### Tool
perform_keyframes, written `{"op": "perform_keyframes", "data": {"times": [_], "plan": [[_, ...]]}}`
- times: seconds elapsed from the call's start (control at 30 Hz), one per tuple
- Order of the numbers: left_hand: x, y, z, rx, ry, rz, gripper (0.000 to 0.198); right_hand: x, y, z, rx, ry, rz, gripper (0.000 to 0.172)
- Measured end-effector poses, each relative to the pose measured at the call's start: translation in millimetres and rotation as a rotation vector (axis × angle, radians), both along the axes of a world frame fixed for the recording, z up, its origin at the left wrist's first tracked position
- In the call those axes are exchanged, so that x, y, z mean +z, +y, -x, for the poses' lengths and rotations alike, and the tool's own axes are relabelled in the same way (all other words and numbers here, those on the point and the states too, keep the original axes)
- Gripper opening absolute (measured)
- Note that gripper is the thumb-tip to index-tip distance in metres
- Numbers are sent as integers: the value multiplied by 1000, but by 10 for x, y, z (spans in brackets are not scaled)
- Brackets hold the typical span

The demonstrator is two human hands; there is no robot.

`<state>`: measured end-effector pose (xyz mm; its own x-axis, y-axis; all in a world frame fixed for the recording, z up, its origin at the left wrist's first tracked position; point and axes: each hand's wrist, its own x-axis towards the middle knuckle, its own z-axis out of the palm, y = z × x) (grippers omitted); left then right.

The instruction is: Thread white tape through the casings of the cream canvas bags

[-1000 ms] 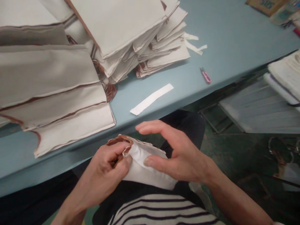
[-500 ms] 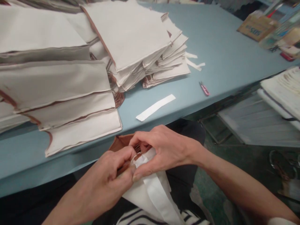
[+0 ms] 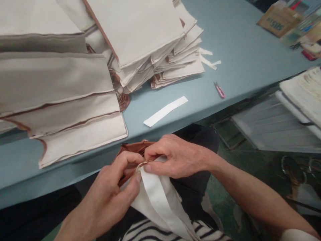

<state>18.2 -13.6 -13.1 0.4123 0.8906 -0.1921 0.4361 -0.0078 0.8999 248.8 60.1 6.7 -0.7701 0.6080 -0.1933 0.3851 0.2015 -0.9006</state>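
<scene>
In my lap lies a sewn cream piece (image 3: 140,197) with a brown side (image 3: 137,147), perhaps an inside-out bag. My left hand (image 3: 112,187) pinches its upper edge, thumb beside a thin pale ring or cord loop (image 3: 141,164). Close by on the right, my right hand (image 3: 173,157) has thumb and fingers closed on the same edge. A white strip (image 3: 157,197) hangs from between the fingertips down over the cream cloth. Whatever lies right under the fingertips is partly hidden.
On the blue table (image 3: 233,43) are stacked cream pieces (image 3: 140,30), layered pieces (image 3: 82,130), a loose white strip (image 3: 167,111) and pink-handled thread snips (image 3: 219,90). A cardboard box (image 3: 278,21) stands far right. Beside the table is a rack with pale material (image 3: 303,93).
My right thumb has drawn back up to the edge, and its fingers lie flatter. More of the hanging strip and the loop shows. The table items sit slightly higher in view.
</scene>
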Motion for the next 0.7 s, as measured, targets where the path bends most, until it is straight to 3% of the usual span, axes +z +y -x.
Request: {"op": "perform_keyframes", "data": {"times": [0.17, 0.37, 0.57, 0.7], "plan": [[-69, -35, 25, -29, 152, -281, 23, -120, -20, 0, -47, 64, 139, 20], [-192, -10, 122, -190, 70, -595, 52, -162, -29, -22, -7, 89, 224, 18], [-281, -56, 212, -266, 156, -739, 64, -185, -44, -35, 4, 135, 456, 13], [-329, -83, 243, -273, 226, -826, 55, -205, -97, 15, 1, 331, 685, 33]]}}
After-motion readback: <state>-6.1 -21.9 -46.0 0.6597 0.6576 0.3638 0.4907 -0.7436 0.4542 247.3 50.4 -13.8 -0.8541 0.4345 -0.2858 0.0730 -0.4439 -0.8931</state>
